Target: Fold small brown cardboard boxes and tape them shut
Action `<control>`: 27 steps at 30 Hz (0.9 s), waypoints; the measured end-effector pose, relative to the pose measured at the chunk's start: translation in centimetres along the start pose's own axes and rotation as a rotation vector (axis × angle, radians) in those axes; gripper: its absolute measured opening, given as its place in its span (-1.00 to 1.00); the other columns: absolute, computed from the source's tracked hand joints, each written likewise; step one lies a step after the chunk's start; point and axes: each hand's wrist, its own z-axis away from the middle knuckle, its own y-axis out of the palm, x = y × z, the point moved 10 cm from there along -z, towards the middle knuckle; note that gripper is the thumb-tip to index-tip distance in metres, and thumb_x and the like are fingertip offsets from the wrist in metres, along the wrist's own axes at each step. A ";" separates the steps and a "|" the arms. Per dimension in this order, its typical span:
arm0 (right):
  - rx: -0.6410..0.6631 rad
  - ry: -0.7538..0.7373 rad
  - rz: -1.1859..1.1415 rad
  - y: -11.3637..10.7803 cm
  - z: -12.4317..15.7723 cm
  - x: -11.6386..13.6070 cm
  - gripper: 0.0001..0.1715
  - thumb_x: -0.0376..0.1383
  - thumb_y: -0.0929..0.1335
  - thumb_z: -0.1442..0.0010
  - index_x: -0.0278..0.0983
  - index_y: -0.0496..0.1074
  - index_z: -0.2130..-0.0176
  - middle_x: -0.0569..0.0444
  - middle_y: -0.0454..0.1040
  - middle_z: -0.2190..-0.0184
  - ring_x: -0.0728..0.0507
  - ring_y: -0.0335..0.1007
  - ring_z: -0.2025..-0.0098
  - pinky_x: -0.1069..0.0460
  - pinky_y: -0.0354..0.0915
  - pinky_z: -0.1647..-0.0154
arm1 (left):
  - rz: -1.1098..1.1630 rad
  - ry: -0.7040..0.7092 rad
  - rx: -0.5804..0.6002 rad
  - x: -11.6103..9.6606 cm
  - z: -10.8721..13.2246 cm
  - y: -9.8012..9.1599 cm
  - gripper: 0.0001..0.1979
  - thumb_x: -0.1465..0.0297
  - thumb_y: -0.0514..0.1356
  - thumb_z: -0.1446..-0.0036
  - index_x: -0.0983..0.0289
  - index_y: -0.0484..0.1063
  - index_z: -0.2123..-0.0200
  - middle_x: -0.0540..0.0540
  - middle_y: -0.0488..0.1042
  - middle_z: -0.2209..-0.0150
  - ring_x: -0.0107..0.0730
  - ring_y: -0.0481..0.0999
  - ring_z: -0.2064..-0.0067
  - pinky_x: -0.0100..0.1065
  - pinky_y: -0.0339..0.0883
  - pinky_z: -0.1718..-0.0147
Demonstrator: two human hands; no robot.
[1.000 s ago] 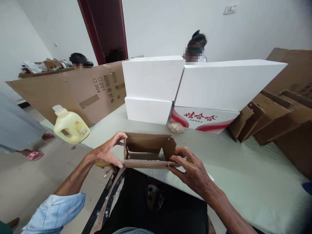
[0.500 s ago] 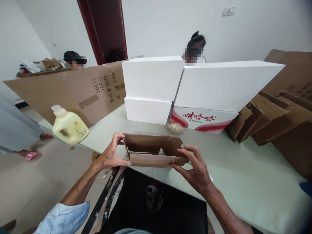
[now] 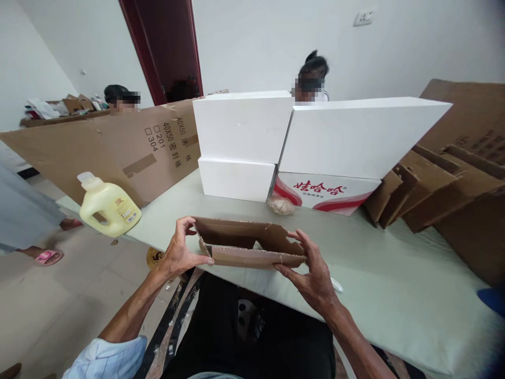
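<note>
Between my hands, at the table's near edge, is a small brown cardboard box with its top open toward me. My left hand grips its left end, thumb on the near wall and fingers at the far corner. At the right end my right hand holds it, thumb under the near wall and fingers over the far right edge. A gap of light shows through inside the box. A small white object lies on the table beside my right hand, partly hidden by it.
White boxes and a red-and-white printed carton stand stacked behind. A crumpled beige lump lies before them. Left are a yellow jug and a large cardboard sheet; right, folded cardboard pieces. Two people sit beyond; another stands left.
The box has tilted slightly, and my right fingers have shifted a little along its right edge. The whole view has moved slightly, bringing more of the white object into sight.
</note>
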 end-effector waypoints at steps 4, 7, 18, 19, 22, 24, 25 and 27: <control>0.052 0.054 -0.043 0.6 0.1 -1.6 -0.38 0.02 0.51 -0.32 -0.21 0.46 -0.22 -0.12 0.57 -0.08 -0.30 0.56 -0.06 -0.16 0.52 -0.07 | -0.015 0.016 -0.101 0.1 -0.3 0.1 0.07 0.13 0.65 0.29 0.09 0.08 -0.18 0.23 0.29 -0.25 0.01 0.44 -0.21 -0.05 0.40 -0.11; 0.096 0.096 -0.106 1.0 -0.1 -2.3 -0.57 0.04 0.49 -0.33 -0.22 0.61 0.03 -0.03 0.61 0.11 -0.24 0.57 0.14 -0.07 0.53 0.13 | -0.032 0.001 -0.193 0.5 -0.7 -0.1 0.09 0.12 0.66 0.31 0.11 0.08 -0.18 0.25 0.30 -0.22 0.03 0.44 -0.22 -0.06 0.43 -0.09; 0.029 0.254 -0.264 1.3 -1.5 -3.4 -0.60 0.08 0.47 -0.27 -0.19 0.67 0.26 0.04 0.60 0.30 -0.21 0.49 0.26 -0.03 0.42 0.22 | 0.120 -0.237 -0.259 3.8 -3.8 -0.4 -0.19 0.13 0.60 0.25 0.19 0.36 -0.05 0.08 0.53 0.08 -0.15 0.57 0.03 -0.16 0.44 -0.01; 0.029 0.270 -0.277 1.5 -1.5 -3.6 -0.58 0.09 0.48 -0.25 -0.19 0.67 0.27 0.03 0.60 0.30 -0.22 0.49 0.25 -0.04 0.43 0.20 | 0.153 -0.245 -0.247 4.4 -4.0 -0.3 -0.25 0.14 0.60 0.26 0.20 0.39 0.02 0.06 0.54 0.13 -0.18 0.57 0.07 -0.19 0.45 0.02; 0.030 0.303 -0.288 1.8 -1.7 -4.1 -0.54 0.13 0.49 -0.22 -0.19 0.66 0.34 0.04 0.58 0.35 -0.23 0.45 0.27 -0.05 0.41 0.21 | 0.247 -0.246 -0.225 5.7 -4.5 0.1 -0.33 0.13 0.61 0.27 0.23 0.43 0.13 0.07 0.58 0.18 -0.19 0.60 0.12 -0.24 0.48 0.09; 0.008 0.317 -0.286 1.9 -1.8 -4.3 -0.54 0.13 0.49 -0.21 -0.19 0.65 0.37 0.05 0.56 0.38 -0.21 0.43 0.30 -0.04 0.38 0.25 | 0.339 -0.257 -0.210 6.2 -4.8 0.5 -0.31 0.10 0.62 0.27 0.25 0.46 0.12 0.13 0.63 0.13 -0.15 0.62 0.09 -0.22 0.50 0.08; -0.007 0.325 -0.289 1.9 -1.8 -4.4 -0.54 0.13 0.50 -0.20 -0.19 0.65 0.38 0.06 0.55 0.39 -0.20 0.42 0.30 -0.03 0.37 0.25 | 0.393 -0.268 -0.207 6.4 -4.9 0.7 -0.28 0.09 0.63 0.29 0.27 0.48 0.11 0.16 0.64 0.11 -0.13 0.63 0.08 -0.20 0.51 0.06; -0.021 0.347 -0.328 1.9 -2.0 -4.5 -0.54 0.12 0.52 -0.17 -0.21 0.66 0.36 0.07 0.56 0.38 -0.20 0.42 0.29 -0.04 0.38 0.23 | 0.484 -0.292 -0.202 6.3 -5.0 0.8 -0.25 0.07 0.64 0.32 0.30 0.50 0.10 0.20 0.67 0.09 -0.10 0.65 0.06 -0.17 0.53 0.02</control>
